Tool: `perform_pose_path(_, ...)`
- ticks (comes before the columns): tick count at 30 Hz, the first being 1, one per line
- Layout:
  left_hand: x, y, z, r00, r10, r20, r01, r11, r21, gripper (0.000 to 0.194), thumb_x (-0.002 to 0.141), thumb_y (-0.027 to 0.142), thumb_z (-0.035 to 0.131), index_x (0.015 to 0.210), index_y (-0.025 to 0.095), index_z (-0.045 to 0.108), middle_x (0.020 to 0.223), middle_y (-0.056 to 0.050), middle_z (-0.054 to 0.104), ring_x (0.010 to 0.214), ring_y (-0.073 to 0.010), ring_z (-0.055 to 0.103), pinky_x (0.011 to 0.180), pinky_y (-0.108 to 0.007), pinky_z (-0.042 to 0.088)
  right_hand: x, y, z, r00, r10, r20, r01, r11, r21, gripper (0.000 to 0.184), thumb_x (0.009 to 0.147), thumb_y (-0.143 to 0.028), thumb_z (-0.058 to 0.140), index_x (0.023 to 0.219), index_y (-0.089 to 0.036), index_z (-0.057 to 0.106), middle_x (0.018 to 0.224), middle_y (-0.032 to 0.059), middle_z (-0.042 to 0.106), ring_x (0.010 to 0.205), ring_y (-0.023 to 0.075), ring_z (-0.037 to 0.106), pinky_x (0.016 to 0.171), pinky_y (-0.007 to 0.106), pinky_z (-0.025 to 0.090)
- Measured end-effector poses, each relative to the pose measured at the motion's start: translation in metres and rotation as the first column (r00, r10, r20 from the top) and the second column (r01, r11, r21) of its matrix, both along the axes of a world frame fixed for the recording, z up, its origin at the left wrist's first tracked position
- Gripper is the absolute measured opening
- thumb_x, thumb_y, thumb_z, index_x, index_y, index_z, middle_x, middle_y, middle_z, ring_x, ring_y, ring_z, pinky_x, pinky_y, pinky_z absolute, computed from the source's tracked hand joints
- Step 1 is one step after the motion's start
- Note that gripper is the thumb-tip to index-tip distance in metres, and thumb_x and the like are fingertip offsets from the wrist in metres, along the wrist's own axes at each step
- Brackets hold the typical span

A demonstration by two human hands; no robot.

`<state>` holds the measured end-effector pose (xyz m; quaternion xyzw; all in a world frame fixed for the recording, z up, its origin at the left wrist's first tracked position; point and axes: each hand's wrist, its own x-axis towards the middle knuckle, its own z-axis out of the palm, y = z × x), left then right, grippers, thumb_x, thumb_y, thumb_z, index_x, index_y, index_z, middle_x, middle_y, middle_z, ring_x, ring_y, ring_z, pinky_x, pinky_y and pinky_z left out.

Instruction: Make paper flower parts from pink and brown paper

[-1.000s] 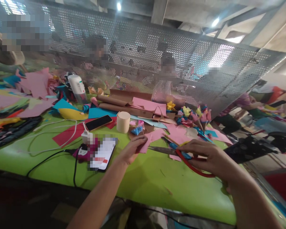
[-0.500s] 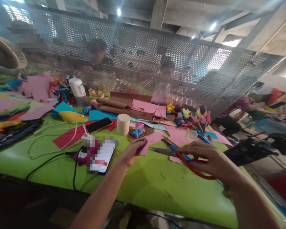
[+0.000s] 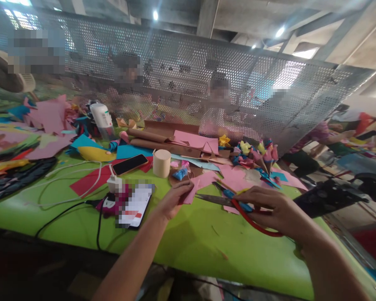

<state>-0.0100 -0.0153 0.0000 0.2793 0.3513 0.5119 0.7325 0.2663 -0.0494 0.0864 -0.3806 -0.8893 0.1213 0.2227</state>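
Observation:
My left hand is closed on a small folded piece of pink paper, held above the green table. My right hand grips scissors with red handles, fingers wrapped round them. The scissor blades point left toward the pink paper, the tip close to its edge; I cannot tell if they touch. A thin brown stick and something blue and yellow show at the right fingers, partly hidden. Behind my hands lie pink paper sheets and a small blue bundle.
A beige tape roll stands beyond my left hand. Left are a lit phone, a dark phone, and cables. Paper cones lie at the back right. A perforated metal screen crosses behind; people sit beyond it.
A hand has come into view over the papers at the far left. My own hands, the scissors and the pink paper hold nearly the same place.

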Motion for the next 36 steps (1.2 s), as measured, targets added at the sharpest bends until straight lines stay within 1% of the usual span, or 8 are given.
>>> perform_pose_path(3, -0.0001, -0.0005, 0.0009, 1.0, 0.007, -0.018, -0.007, 1.0, -0.006, 0.036, 0.051, 0.036, 0.089, 0.078, 0.018, 0.075, 0.071, -0.001, 0.065, 0.067, -0.0117, 0.055, 0.057, -0.022, 0.038, -0.0004, 0.0001, -0.0007, 1.0, 0.003, 0.003, -0.003, 1.0, 0.001, 0.03, 0.089, -0.023, 0.059, 0.116, -0.029, 0.07, 0.096, 0.0064, 0.071, 0.074, 0.0153, 0.065, 0.068, 0.027, 0.053)
perform_pose_path(6, -0.0003, -0.001, 0.0013, 0.999, 0.016, -0.038, -0.016, 1.0, -0.002, 0.033, 0.054, 0.036, 0.089, 0.077, 0.018, 0.075, 0.074, -0.002, 0.067, 0.069, -0.012, 0.056, 0.058, -0.022, 0.038, -0.0009, -0.0005, -0.0004, 1.0, 0.007, 0.006, -0.007, 1.0, 0.0, 0.031, 0.088, -0.022, 0.059, 0.116, -0.029, 0.07, 0.098, 0.0063, 0.071, 0.077, 0.016, 0.066, 0.069, 0.027, 0.054)
perform_pose_path(12, -0.0014, 0.0003, -0.0025, 1.0, 0.022, -0.016, -0.022, 1.0, -0.012, 0.032, 0.055, 0.035, 0.089, 0.078, 0.018, 0.075, 0.078, -0.003, 0.068, 0.071, -0.0136, 0.058, 0.06, -0.024, 0.041, 0.0023, -0.0021, -0.0002, 1.0, -0.02, 0.006, 0.02, 1.0, 0.005, 0.031, 0.089, -0.022, 0.059, 0.117, -0.029, 0.069, 0.097, 0.0062, 0.07, 0.072, 0.0147, 0.064, 0.066, 0.027, 0.053)
perform_pose_path(16, -0.002, 0.0006, -0.0037, 1.0, 0.023, -0.004, -0.023, 1.0, -0.011, 0.032, 0.056, 0.034, 0.088, 0.08, 0.017, 0.075, 0.082, -0.004, 0.069, 0.075, -0.0147, 0.059, 0.061, -0.024, 0.042, 0.0031, -0.0026, -0.0014, 1.0, -0.023, 0.014, 0.023, 1.0, 0.013, 0.031, 0.089, -0.022, 0.059, 0.117, -0.029, 0.069, 0.097, 0.0067, 0.071, 0.073, 0.0153, 0.065, 0.067, 0.027, 0.054)
perform_pose_path(20, -0.002, -0.0003, -0.0016, 1.0, 0.011, -0.013, -0.011, 1.0, -0.007, 0.031, 0.056, 0.034, 0.088, 0.078, 0.017, 0.075, 0.08, -0.003, 0.068, 0.072, -0.0131, 0.058, 0.06, -0.023, 0.042, 0.0011, -0.0033, -0.0012, 1.0, -0.026, 0.01, 0.026, 1.0, 0.003, 0.031, 0.089, -0.023, 0.059, 0.117, -0.028, 0.07, 0.098, 0.0078, 0.071, 0.077, 0.0171, 0.067, 0.068, 0.028, 0.054)
perform_pose_path(25, -0.0019, -0.0006, -0.0002, 1.0, 0.011, -0.014, -0.011, 1.0, -0.022, 0.03, 0.055, 0.033, 0.089, 0.077, 0.018, 0.074, 0.078, -0.003, 0.068, 0.073, -0.0134, 0.057, 0.06, -0.023, 0.042, 0.0002, -0.0028, -0.0014, 1.0, -0.017, -0.005, 0.017, 1.0, -0.019, 0.032, 0.088, -0.023, 0.06, 0.118, -0.027, 0.07, 0.098, 0.0085, 0.071, 0.079, 0.0179, 0.067, 0.069, 0.028, 0.055)
perform_pose_path(30, -0.0018, -0.0002, -0.0024, 1.0, 0.015, -0.015, -0.016, 1.0, -0.009, 0.029, 0.058, 0.033, 0.087, 0.079, 0.018, 0.073, 0.073, -0.002, 0.065, 0.074, -0.0144, 0.057, 0.06, -0.023, 0.041, 0.0014, -0.002, -0.0025, 1.0, -0.013, -0.007, 0.012, 1.0, -0.027, 0.034, 0.087, -0.022, 0.06, 0.119, -0.029, 0.069, 0.098, 0.0074, 0.071, 0.078, 0.0169, 0.067, 0.068, 0.027, 0.055)
perform_pose_path(36, -0.0013, 0.0003, -0.0047, 1.0, -0.003, -0.017, 0.003, 1.0, 0.017, 0.028, 0.061, 0.034, 0.085, 0.081, 0.018, 0.073, 0.074, -0.003, 0.065, 0.074, -0.0144, 0.057, 0.061, -0.024, 0.04, 0.0025, -0.0033, -0.0014, 1.0, -0.025, -0.018, 0.024, 0.999, -0.028, 0.032, 0.09, -0.026, 0.058, 0.12, -0.029, 0.069, 0.102, 0.0086, 0.071, 0.086, 0.0195, 0.068, 0.072, 0.03, 0.055)
